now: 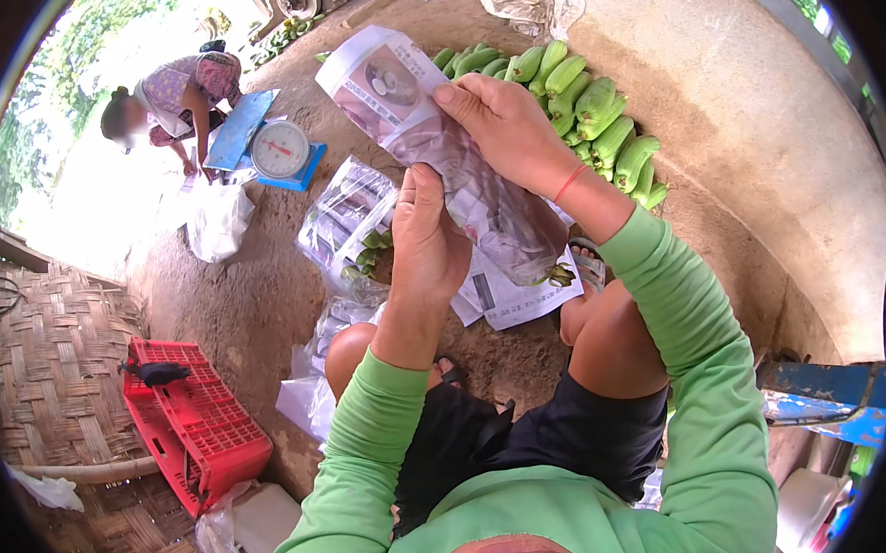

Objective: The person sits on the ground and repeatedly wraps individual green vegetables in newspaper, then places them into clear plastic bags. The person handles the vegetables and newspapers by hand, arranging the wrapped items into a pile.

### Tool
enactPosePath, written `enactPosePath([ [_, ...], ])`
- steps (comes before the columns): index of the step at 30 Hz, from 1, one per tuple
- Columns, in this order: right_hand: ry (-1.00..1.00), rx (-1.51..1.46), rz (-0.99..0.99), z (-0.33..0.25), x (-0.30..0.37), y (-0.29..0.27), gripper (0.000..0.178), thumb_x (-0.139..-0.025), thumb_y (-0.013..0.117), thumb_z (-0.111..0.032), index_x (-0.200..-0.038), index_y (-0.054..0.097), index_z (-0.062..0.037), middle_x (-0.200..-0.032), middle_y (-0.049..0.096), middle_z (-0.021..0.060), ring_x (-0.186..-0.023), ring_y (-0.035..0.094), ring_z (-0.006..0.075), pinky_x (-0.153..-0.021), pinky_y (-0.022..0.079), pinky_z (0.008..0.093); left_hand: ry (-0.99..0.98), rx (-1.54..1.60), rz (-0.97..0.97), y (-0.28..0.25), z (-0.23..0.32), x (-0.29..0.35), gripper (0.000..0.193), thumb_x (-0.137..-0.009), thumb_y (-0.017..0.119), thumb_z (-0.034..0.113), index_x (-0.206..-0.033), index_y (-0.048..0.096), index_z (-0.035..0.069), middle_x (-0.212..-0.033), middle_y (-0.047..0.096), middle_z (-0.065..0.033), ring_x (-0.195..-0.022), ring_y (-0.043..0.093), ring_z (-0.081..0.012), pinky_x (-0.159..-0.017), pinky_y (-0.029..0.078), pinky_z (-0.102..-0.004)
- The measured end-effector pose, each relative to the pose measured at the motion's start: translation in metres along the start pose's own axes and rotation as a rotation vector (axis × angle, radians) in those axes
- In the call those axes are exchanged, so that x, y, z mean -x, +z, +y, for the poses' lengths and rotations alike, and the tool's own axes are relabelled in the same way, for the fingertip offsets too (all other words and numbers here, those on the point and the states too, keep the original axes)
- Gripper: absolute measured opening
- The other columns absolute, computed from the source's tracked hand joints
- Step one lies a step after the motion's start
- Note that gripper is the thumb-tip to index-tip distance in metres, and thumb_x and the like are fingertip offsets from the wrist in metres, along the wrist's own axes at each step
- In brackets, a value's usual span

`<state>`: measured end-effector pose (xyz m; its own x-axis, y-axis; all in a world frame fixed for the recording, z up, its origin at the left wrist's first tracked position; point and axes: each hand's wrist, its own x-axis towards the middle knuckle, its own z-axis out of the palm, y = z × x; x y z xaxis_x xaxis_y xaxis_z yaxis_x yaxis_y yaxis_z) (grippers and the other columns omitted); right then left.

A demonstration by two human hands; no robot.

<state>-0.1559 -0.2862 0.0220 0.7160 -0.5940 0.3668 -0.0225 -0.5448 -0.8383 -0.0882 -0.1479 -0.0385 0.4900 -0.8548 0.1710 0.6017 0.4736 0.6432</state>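
Both my hands hold a printed paper sheet [378, 83] rolled around a long gourd [560, 276], whose stem end sticks out at the lower right. My right hand [516, 130], with a red string at the wrist, pinches the upper part of the roll. Lower down, my left hand [430, 231] is closed on its left edge, thumb uppermost. Most of the gourd is hidden by the paper. More printed sheets [517, 298] lie on the ground beneath the roll. Left of my left hand is a clear plastic bag [351, 212] with paper-wrapped gourds inside.
Bare green gourds [602, 110] are heaped beyond my right hand. A blue dial scale [281, 153] stands at the far left, near a bending person [187, 93] and a white bag [218, 223]. A red plastic crate [195, 419] rests by a woven bamboo mat [53, 356].
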Motion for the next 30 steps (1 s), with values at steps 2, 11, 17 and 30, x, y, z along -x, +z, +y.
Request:
enactPosePath([
  [2, -0.032, -0.003, 0.023, 0.001, 0.001, 0.001, 0.061, -0.108, 0.054, -0.054, -0.092, 0.069, 0.0023, -0.074, 0.066, 0.0152, -0.070, 0.064, 0.0285, -0.068, 0.051, 0.0405, -0.022, 0.010, -0.025, 0.002, -0.001, 0.000, 0.064, -0.110, 0.055, 0.045, -0.157, 0.040, 0.005, -0.154, 0.054, -0.0091, -0.141, 0.052, -0.0251, -0.119, 0.042, -0.0469],
  [11, -0.028, 0.064, -0.025, -0.004, 0.013, 0.005, 0.071, -0.109, 0.042, -0.063, -0.100, 0.070, 0.0012, -0.084, 0.067, 0.0174, -0.085, 0.066, 0.0353, -0.081, 0.051, 0.0421, -0.064, -0.013, 0.044, 0.019, 0.008, 0.003, 0.076, -0.109, 0.036, 0.066, -0.161, 0.038, 0.010, -0.160, 0.048, -0.0081, -0.147, 0.046, -0.0288, -0.123, 0.036, -0.0507],
  [17, 0.032, -0.117, -0.108, 0.016, 0.014, 0.017, 0.082, -0.109, 0.031, -0.069, -0.106, 0.071, 0.0027, -0.097, 0.070, 0.0205, -0.099, 0.066, 0.0347, -0.094, 0.048, 0.0407, -0.064, -0.162, -0.012, -0.003, -0.003, 0.004, 0.074, -0.107, 0.052, 0.060, -0.157, 0.042, 0.007, -0.149, 0.058, -0.0100, -0.135, 0.057, -0.0269, -0.114, 0.046, -0.0476],
  [30, 0.128, -0.494, -0.177, -0.011, 0.018, 0.009, 0.069, -0.105, 0.065, -0.043, -0.153, 0.048, 0.0048, -0.127, 0.066, 0.0088, -0.110, 0.062, 0.0158, -0.097, 0.050, 0.0297, -0.361, -0.147, -0.143, -0.004, 0.036, 0.013, 0.060, -0.087, 0.081, 0.037, -0.129, 0.060, 0.000, -0.104, 0.070, -0.0116, -0.092, 0.071, -0.0240, -0.081, 0.059, -0.0383],
])
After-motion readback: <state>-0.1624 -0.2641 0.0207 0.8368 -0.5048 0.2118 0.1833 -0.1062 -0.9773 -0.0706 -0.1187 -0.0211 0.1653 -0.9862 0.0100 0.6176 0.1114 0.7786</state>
